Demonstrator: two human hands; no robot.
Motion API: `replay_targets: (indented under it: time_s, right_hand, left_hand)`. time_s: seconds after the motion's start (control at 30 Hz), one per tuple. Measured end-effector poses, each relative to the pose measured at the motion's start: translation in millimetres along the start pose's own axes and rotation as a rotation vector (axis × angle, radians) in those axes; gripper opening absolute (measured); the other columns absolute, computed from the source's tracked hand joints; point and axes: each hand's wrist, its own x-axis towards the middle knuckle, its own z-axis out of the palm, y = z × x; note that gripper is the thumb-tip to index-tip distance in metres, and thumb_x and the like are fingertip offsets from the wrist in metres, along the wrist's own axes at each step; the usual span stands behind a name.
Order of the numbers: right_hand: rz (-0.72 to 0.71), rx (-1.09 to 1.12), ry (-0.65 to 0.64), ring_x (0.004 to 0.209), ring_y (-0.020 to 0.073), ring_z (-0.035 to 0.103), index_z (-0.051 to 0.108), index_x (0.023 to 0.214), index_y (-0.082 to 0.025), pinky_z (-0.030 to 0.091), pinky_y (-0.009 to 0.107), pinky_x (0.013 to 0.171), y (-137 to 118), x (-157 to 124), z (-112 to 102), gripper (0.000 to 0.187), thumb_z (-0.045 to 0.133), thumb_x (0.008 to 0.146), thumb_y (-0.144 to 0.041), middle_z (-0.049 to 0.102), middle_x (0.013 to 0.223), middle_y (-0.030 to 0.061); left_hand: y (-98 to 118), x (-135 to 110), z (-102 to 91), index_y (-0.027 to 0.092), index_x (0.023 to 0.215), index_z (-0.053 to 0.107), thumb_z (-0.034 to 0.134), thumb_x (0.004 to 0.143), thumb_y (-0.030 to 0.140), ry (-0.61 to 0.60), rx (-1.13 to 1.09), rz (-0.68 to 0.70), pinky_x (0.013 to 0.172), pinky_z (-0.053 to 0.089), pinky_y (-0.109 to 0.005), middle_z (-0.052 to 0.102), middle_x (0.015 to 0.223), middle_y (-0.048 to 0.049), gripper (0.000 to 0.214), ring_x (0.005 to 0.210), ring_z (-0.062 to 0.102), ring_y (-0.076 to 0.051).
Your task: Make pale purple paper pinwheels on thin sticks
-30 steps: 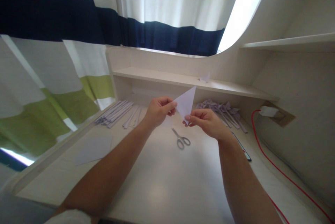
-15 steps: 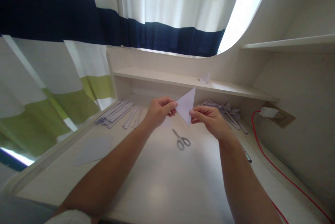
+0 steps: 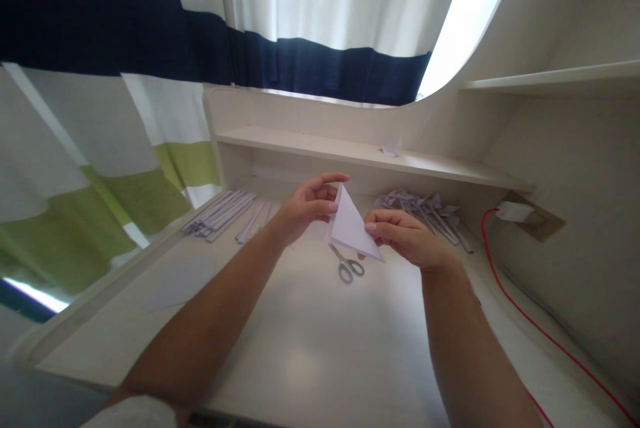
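A white paper folded into a triangle (image 3: 350, 227) is held above the desk between both hands. My left hand (image 3: 307, 207) pinches its left edge near the top corner, fingers curled round it. My right hand (image 3: 405, 236) grips its right side, thumb pressed on the paper. A pair of scissors (image 3: 346, 267) lies on the desk right under the paper.
Rolled paper sticks (image 3: 227, 215) lie at the back left, folded paper pinwheels (image 3: 425, 209) at the back right. A flat sheet (image 3: 177, 281) rests on the left. A red cable (image 3: 525, 321) runs along the right wall from a socket (image 3: 525, 216). A low shelf (image 3: 370, 156) spans the back.
The triangle has been turned and tilted: its point went from up-right to down-right. Both hands shifted slightly lower with it, and my left fingers opened wider around the top corner.
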Motion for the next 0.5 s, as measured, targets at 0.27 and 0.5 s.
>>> replay_targets:
  time_s: [0.27, 0.5]
  right_hand:
    - [0.009, -0.078, 0.031, 0.071, 0.0189, 0.069, 0.078, 0.088, -0.019, 0.056, 0.03, 0.067, 1, 2, 1, 0.045, 0.074, 0.089, -0.064, 0.074, 0.079, 0.0048]
    - [-0.037, -0.204, 0.082, 0.092, 0.0244, 0.075, 0.079, 0.109, -0.021, 0.063, 0.031, 0.074, -12, -5, 4, 0.05, 0.079, 0.086, -0.066, 0.079, 0.103, 0.0101]
  left_hand:
    - [10, -3, 6.0, 0.017, 0.079, 0.075, 0.091, 0.072, 0.037, 0.163, 0.294, 0.077, 0.055, 0.047, -0.022, 0.067, 0.068, 0.0001, 0.027, 0.059, 0.058, -0.011]
    - [21, -7, 7.1, 0.016, 0.077, 0.074, 0.086, 0.078, 0.031, 0.188, 0.456, 0.1, 0.056, 0.042, -0.02, 0.067, 0.067, 0.0019, 0.019, 0.06, 0.056, -0.008]
